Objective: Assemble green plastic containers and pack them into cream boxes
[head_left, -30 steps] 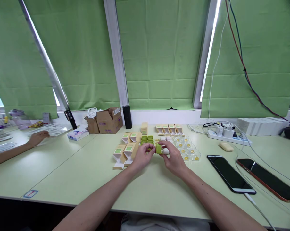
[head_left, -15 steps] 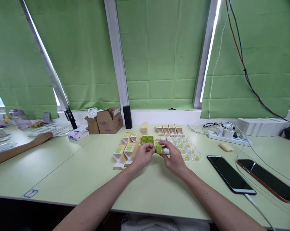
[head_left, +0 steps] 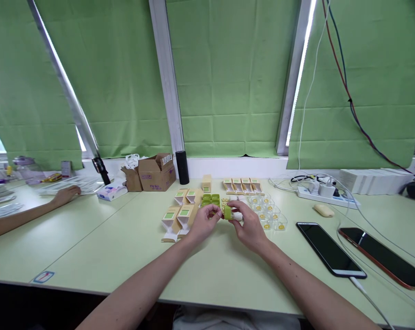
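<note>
Between the fingers of my right hand [head_left: 250, 230] is a small green piece with a white end [head_left: 227, 212], held on its side above the table. My left hand [head_left: 203, 223] is closed in a pinch at the left side of this piece; whatever lies between its fingertips is too small to name. Just behind the hands stand small square green containers [head_left: 210, 197], partly covered by my left hand. Clear plastic cups with yellow centres [head_left: 269, 208] are grouped to the right. Small open cardboard boxes with green squares [head_left: 185, 213] stand to the left.
More small boxes [head_left: 242, 185] line the back. On the right lie two phones [head_left: 331, 249], an earbud case [head_left: 324, 210] and a power strip [head_left: 327, 196] with cables. A brown carton [head_left: 155, 175] and black cylinder [head_left: 182, 167] stand behind. Another person's hand [head_left: 66, 195] rests far left.
My two hands hold nearly the same pose around the green piece. At far left, the other person's hand has shifted slightly to the right.
</note>
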The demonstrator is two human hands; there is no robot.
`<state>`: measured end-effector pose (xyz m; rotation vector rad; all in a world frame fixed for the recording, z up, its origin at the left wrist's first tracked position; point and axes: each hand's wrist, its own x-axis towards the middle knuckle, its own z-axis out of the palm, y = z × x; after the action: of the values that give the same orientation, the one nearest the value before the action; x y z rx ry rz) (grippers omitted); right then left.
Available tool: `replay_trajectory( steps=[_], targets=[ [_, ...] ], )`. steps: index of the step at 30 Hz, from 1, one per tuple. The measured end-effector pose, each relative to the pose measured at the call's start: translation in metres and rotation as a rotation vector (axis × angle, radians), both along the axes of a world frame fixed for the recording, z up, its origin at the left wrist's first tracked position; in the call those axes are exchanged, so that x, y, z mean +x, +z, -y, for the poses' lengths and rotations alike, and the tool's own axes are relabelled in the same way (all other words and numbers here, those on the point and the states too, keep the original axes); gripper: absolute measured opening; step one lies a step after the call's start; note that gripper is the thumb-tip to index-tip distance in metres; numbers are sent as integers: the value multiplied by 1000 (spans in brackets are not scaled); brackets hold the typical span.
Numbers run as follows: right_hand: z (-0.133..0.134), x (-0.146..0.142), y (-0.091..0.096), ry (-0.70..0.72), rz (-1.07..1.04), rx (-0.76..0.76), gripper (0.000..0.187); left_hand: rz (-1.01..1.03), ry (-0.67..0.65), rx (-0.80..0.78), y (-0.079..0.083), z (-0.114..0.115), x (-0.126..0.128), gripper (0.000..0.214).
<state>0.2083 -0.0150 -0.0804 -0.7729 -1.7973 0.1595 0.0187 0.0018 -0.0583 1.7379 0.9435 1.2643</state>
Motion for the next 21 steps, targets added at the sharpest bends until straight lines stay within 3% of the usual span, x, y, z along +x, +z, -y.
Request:
replay_trajectory(
  steps=[21],
  targets=[
    [-2, 0, -1, 8, -51, -41, 46, 62, -9, -31, -2, -5, -2, 42]
  ],
)
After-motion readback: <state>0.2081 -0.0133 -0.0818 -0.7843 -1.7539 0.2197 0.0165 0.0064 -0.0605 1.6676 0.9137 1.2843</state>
